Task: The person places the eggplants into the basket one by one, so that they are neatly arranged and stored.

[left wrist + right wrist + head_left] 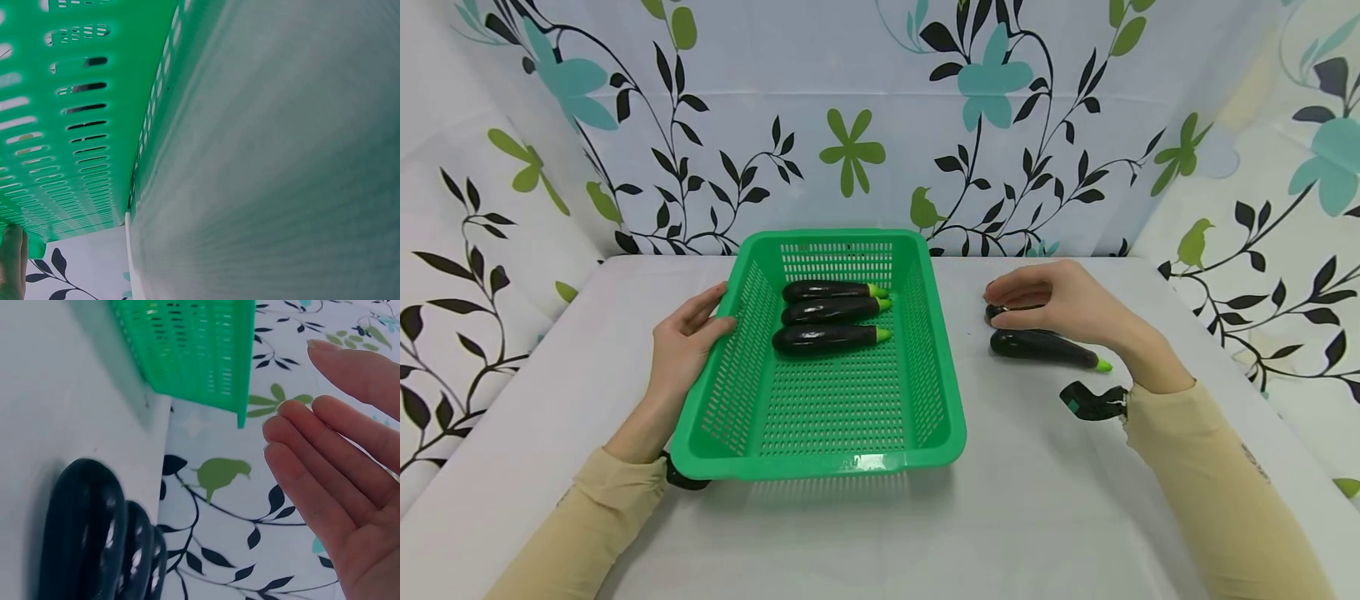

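A green plastic basket (pixel 850 421) stands in the middle of the table, with three dark, glossy eggplants (pixel 827 337) lying side by side towards its far end. At the basket's left rim, my left hand (pixel 681 337) grips with the thumb over the edge and the fingers outside; the left wrist view catches its fingers (pixel 14 259) against the wall. On the right, my right hand (pixel 1060 300) hovers over more eggplants (pixel 1045 346), partly covering those behind the front one. The right wrist view shows its fingers (pixel 325 462) extended and apart from the three eggplants (pixel 84 531) there.
A white cloth covers the table (pixel 1030 517). Around the far side and both flanks hangs a curtain (pixel 850 67) printed with leaves, flowers and birds. A dark wrist device (pixel 1093 402) sits by the right sleeve.
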A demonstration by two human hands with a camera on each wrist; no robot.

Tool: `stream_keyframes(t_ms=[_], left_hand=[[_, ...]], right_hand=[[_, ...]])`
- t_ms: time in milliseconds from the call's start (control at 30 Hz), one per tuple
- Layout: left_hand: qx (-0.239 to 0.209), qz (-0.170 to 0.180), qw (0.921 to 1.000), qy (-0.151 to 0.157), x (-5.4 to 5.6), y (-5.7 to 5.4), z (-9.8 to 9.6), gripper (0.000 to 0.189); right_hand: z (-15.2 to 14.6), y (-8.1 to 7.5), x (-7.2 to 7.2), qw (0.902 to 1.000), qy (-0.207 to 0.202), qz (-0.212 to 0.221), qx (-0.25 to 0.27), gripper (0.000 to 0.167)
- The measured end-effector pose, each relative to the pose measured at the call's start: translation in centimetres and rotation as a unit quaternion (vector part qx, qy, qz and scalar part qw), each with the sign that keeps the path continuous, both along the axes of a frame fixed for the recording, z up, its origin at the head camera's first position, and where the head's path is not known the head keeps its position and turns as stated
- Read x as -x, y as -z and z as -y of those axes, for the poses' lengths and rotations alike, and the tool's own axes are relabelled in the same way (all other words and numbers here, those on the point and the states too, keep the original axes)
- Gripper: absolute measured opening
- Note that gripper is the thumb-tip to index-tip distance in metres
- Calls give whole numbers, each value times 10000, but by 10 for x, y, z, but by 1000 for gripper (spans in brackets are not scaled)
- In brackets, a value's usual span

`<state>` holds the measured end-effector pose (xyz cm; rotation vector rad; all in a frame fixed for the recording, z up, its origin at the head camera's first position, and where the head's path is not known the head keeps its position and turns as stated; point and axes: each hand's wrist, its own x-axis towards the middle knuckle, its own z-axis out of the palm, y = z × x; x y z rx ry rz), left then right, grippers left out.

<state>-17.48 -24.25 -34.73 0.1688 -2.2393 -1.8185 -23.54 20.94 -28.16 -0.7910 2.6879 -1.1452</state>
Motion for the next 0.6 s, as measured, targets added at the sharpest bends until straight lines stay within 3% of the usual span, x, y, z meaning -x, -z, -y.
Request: stream_keyframes(t_ms=[233,600], left_hand=[[124,38,9999,-19,1,-1,1,55],[237,58,9997,-33,1,1,2,55]], right_hand=[[-25,17,-3,9999,42,-107,-119,35],[-55,39,-3,9975,429,-68,-558,43]])
